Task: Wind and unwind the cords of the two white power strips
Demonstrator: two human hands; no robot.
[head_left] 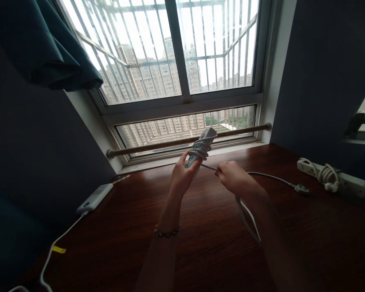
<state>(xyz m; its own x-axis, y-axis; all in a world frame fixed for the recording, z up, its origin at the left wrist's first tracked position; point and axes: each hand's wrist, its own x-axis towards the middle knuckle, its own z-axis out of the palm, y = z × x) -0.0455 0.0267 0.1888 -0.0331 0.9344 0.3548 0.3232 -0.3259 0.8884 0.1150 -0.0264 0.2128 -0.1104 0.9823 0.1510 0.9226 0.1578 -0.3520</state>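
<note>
My left hand [182, 173] is closed around the lower end of a white power strip [209, 134], which it holds tilted above the table. Several turns of the strip's cord [200, 149] are wrapped about its middle. To the right, my right hand [233, 177] grips the same cord, and a short stretch runs taut between it and the strip. Past that hand the cord trails right to a plug [301, 189] lying on the table. Another loop of cord [248, 219] hangs below my right wrist.
A second power strip [353, 184] with its cord wound on lies at the right on the brown wooden table [200, 243]. At the left sits a white power bank [95, 198] with a cable [63, 234]. A rail [158, 147] crosses the window behind.
</note>
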